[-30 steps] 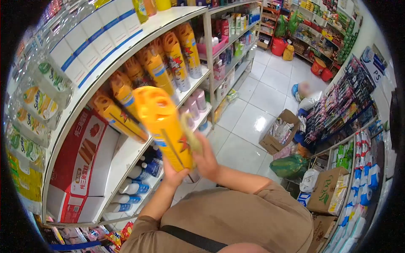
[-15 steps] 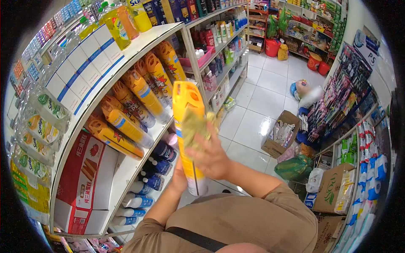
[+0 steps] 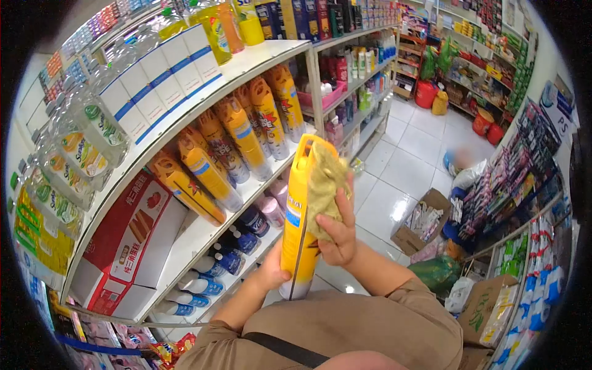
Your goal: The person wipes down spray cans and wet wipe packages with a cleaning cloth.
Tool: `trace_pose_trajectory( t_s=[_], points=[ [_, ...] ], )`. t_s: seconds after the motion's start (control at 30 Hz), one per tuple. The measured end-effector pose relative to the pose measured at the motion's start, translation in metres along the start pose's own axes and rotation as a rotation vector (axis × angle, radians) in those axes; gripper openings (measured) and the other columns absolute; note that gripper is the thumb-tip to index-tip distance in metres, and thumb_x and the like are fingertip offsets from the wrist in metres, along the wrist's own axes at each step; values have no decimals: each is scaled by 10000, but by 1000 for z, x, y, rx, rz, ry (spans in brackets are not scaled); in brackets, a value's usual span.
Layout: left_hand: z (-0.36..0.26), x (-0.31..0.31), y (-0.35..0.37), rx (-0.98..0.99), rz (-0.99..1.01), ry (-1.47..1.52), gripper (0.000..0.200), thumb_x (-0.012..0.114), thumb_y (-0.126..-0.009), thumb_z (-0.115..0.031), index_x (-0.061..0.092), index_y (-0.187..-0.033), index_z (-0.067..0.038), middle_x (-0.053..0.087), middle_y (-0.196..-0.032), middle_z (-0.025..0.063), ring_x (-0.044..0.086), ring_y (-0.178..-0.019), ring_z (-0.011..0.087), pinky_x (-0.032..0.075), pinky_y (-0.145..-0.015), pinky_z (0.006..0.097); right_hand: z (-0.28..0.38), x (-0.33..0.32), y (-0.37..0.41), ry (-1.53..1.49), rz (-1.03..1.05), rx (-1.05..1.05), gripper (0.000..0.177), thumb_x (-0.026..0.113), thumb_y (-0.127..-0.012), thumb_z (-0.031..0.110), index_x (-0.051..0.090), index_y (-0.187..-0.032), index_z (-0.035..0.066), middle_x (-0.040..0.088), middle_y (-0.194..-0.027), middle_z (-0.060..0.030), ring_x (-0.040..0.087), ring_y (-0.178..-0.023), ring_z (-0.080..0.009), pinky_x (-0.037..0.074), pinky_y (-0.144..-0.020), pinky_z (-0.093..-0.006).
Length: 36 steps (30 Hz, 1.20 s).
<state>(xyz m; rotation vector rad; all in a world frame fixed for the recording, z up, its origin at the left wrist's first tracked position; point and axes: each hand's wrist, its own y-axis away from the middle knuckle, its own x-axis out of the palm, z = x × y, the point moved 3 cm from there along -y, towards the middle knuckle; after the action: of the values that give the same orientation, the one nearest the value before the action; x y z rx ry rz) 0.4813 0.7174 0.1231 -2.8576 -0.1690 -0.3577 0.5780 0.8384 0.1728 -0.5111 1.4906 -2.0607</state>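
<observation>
White shelving (image 3: 262, 50) fills the view from 8 to 12 o'clock, with a red carton (image 3: 126, 237) on its lower board at 9 o'clock and a row of orange cans (image 3: 240, 132) lying above it at 11 o'clock. At the centre a yellow spray can (image 3: 295, 216) stands nearly upright, off the shelf, its cap towards 12 o'clock. A crumpled cloth (image 3: 324, 185) covers its upper half on the 3 o'clock side. The right hand (image 3: 339, 237) presses it there, fingers curled close together and pinching the cloth. The left hand (image 3: 271, 271) grips the can's base at 6 o'clock; its fingers are hidden. The wiping looks part-done: the cloth is on the upper body, and the can is not yet shelved. A second ago the can leaned towards 11 o'clock; since then it has been raised upright and the cloth has climbed from mid-body towards the cap.
</observation>
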Motion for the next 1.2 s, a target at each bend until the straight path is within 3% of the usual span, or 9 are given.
trace_pose_trajectory(
  t_s=[0.1, 0.2, 0.3, 0.43, 0.6, 0.77, 0.87, 1.0, 1.2],
  points=[
    [1, -20, 9, 134, -123, -79, 1030, 726, -618, -540, 201, -1321, 0, 391, -1283, 124, 413, -1173, 232, 330, -972, 364, -13, 42, 61, -437, 9, 300, 436, 474, -859, 205, 418, -1278, 100, 179, -1382, -292, 148, -1299, -437, 157, -1039, -479],
    [-11, -28, 8, 345, -286, -72, 980, 727, -652, -471, 191, -1328, -6, 394, -1280, 122, 416, -1173, 233, 342, -966, 362, -13, 60, 81, -204, 181, 128, 485, 452, -873, 195, 329, -1326, 71, 140, -1382, -317, 157, -1297, -433, 163, -1042, -440],
    [11, -36, 15, 194, -251, -64, 960, 719, -666, -460, 194, -1328, -4, 384, -1290, 122, 405, -1184, 230, 320, -984, 370, -31, 61, 82, -169, 95, 207, 518, 431, -879, 186, 264, -1340, 22, 185, -1403, -232, 230, -1288, -370, 201, -1035, -430],
    [40, -34, 28, -119, 53, 54, 951, 700, -683, -460, 184, -1342, -10, 416, -1264, 126, 435, -1152, 230, 361, -945, 372, -31, 42, 36, -909, -214, 734, 836, 643, -749, 367, 160, -1386, 120, 222, -1393, -204, 372, -1207, -316, 334, -975, -410],
    [54, -46, 42, -292, 404, 349, 939, 681, -673, -498, 237, -1329, 6, 443, -1233, 156, 478, -1102, 266, 409, -889, 412, -19, 46, 27, -1255, 88, 779, 1087, 830, -524, 374, 207, -1351, 44, 325, -1344, -149, 424, -1162, -241, 355, -962, -369],
    [46, -47, 46, -286, 305, 709, 702, 659, -721, -373, 367, -1221, 22, 526, -1062, 204, 537, -998, 331, 432, -858, 455, -15, 52, 35, -996, -60, 869, 957, 836, -529, 280, 293, -1272, 17, 473, -1183, -107, 484, -1086, -222, 398, -917, -340],
    [60, -72, 42, -74, -158, 104, 719, 651, -719, -224, 254, -1290, -41, 474, -1163, 166, 469, -1108, 277, 387, -923, 418, -14, 52, 24, -822, -240, 757, 909, 818, -561, 208, 281, -1269, 19, 477, -1173, -107, 484, -1083, -215, 398, -915, -335],
    [31, -50, 58, 42, -51, -480, 807, 606, -725, -126, 91, -1339, -31, 370, -1262, 137, 391, -1178, 240, 309, -980, 346, -5, 69, 31, -459, -270, 743, 869, 804, -578, 114, 275, -1262, 27, 461, -1182, -105, 472, -1095, -212, 388, -921, -330],
    [49, -100, 99, 186, -373, -114, 858, 624, -748, -511, 204, -1302, -7, 404, -1231, 125, 437, -1112, 210, 359, -937, 343, 38, 128, 70, 226, 245, 445, 747, 681, -703, 352, 350, -1296, 40, 346, -1290, -235, 342, -1207, -366, 286, -994, -420]
  ],
)
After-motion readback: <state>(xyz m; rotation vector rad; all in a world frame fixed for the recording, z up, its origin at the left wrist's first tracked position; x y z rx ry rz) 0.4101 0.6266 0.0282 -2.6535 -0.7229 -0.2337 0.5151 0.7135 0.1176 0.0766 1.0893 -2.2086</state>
